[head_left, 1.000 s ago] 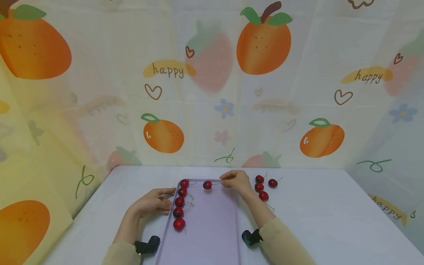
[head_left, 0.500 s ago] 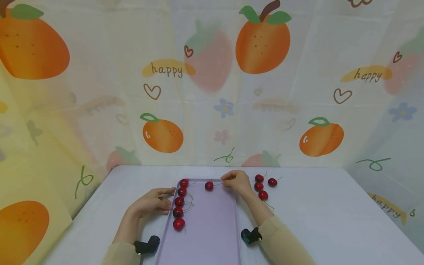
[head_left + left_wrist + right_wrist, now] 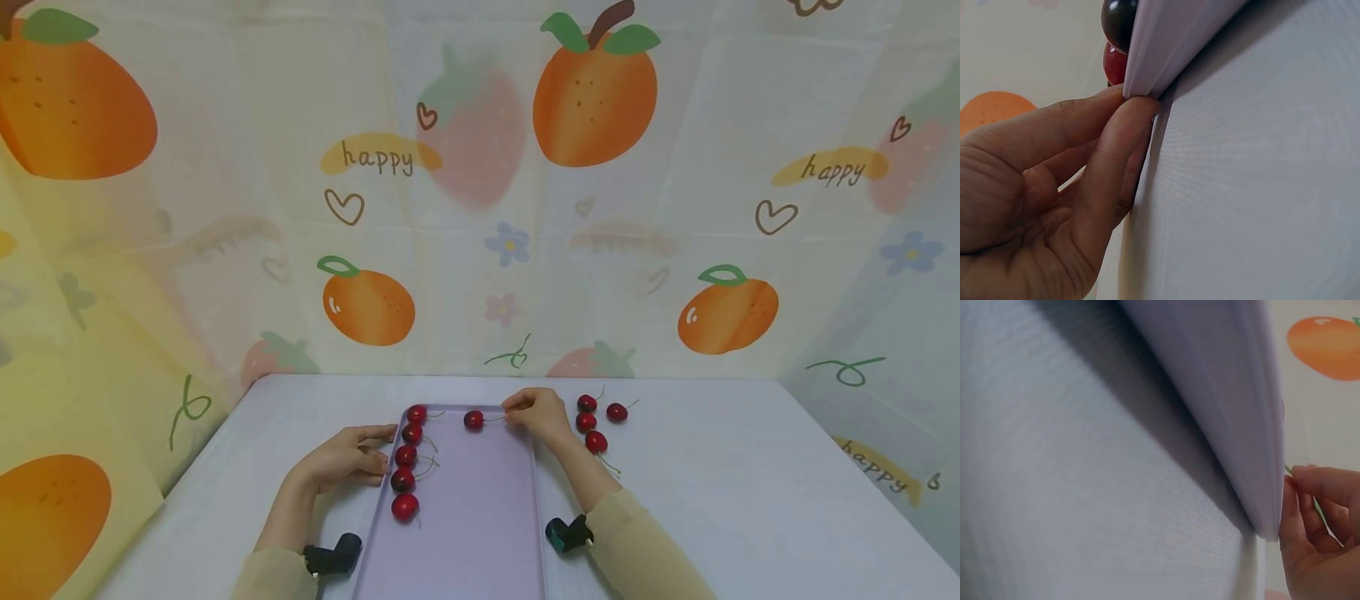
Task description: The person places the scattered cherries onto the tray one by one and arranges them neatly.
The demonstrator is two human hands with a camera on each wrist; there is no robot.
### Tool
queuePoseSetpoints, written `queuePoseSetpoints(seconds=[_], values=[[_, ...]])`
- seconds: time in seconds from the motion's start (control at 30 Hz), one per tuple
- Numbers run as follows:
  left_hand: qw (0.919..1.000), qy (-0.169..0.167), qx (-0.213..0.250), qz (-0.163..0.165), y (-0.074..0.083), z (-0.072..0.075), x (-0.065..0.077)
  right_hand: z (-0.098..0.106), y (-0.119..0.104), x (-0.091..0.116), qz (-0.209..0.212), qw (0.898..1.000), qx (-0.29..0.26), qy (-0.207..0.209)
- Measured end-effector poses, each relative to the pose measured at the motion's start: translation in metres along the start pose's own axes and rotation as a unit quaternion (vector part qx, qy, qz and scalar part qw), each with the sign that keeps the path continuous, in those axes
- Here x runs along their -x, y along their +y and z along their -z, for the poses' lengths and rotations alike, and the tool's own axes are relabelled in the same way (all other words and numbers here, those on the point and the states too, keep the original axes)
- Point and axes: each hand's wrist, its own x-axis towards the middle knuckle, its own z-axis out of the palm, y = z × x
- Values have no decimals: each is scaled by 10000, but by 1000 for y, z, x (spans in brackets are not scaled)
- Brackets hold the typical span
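Observation:
My right hand pinches the stem of a red cherry between thumb and forefinger. That cherry is at the far end of the lilac tray, its stem pointing right. In the right wrist view the thumb and finger meet on a thin green stem beyond the tray's rim. Along the tray's left side runs a column of several cherries, mostly with stems to the right. Outside that edge, my left hand touches the rim with its fingertips; in the left wrist view thumb and forefinger are right at it.
Several more cherries lie on the white table right of the tray, near the right forearm. A fruit-print cloth hangs behind the table. Black wrist cameras sit at both sleeves, close to the tray's sides.
The pinched cherry has shifted slightly right on the tray, and the right hand has dipped slightly with it. The left hand and the column of cherries have stayed put.

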Motion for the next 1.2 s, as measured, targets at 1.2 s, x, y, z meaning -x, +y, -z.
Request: queuePoseSetpoints(seconds=[1.2], values=[[10000,46,6,82,2,-1,1,73,9,9,-124,9983,-516,-228]])
